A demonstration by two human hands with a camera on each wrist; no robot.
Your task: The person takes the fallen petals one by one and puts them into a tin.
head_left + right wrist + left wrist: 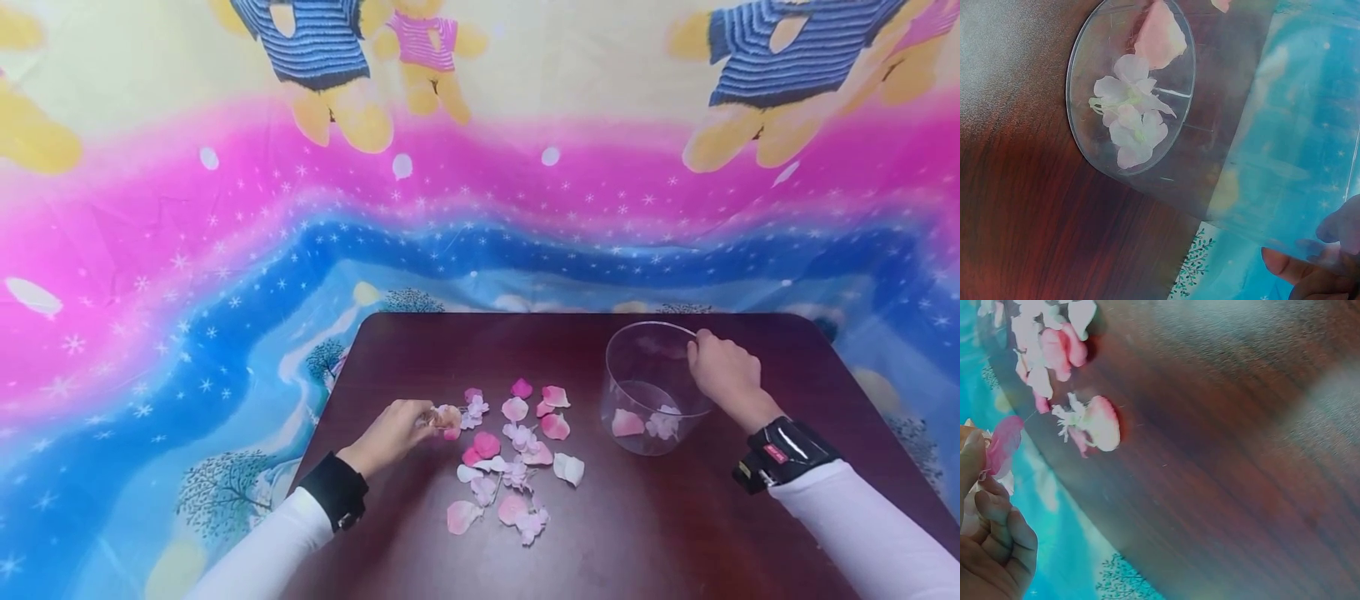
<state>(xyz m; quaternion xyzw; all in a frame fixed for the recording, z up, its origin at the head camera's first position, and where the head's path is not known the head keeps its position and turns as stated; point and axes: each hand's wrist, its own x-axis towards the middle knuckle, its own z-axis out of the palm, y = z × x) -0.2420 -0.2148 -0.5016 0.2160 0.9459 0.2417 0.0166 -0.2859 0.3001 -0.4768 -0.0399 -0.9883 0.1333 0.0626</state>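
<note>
Several pink and white fabric petals point(517, 454) lie scattered on the dark wooden table point(675, 533). My left hand point(397, 429) pinches a few petals point(448, 417) at the pile's left edge; in the left wrist view a pink petal point(1002, 445) sits between the fingertips point(972, 456). A clear plastic cup point(651, 387) stands right of the pile, tilted, with a pink petal point(1160, 37) and a white blossom point(1132, 119) on its bottom. My right hand point(723, 371) grips the cup's rim point(1310, 250) on its right side.
A bright cloth point(225, 275) with pink and blue bands and bear prints hangs behind and around the table. Bare wood shows at the table's front point(637, 550) and far edge. A loose petal and blossom point(1094, 422) lie near the left hand.
</note>
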